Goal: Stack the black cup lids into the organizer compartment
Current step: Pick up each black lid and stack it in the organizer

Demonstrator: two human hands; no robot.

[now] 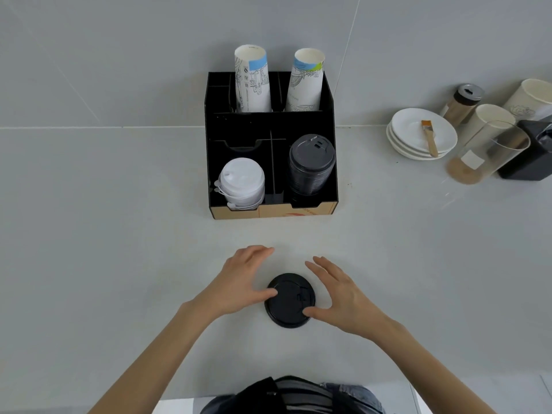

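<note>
A black cup lid [289, 300] lies flat on the grey counter in front of me. My left hand [242, 282] is at its left side, thumb touching the rim, fingers spread. My right hand [336, 291] is at its right side, thumb on the rim, fingers apart. Neither hand has lifted it. Behind stands the black organizer [327, 94]. Its front right compartment holds a tall stack of black lids [310, 165]. The front left compartment holds a stack of white lids [242, 182].
Two stacks of printed paper cups [252, 79] stand in the organizer's back row. At the right are stacked white plates [412, 127] with a brush [430, 137], a spice jar [461, 104], a glass container [490, 153], paper cups [528, 97] and a black machine [534, 156].
</note>
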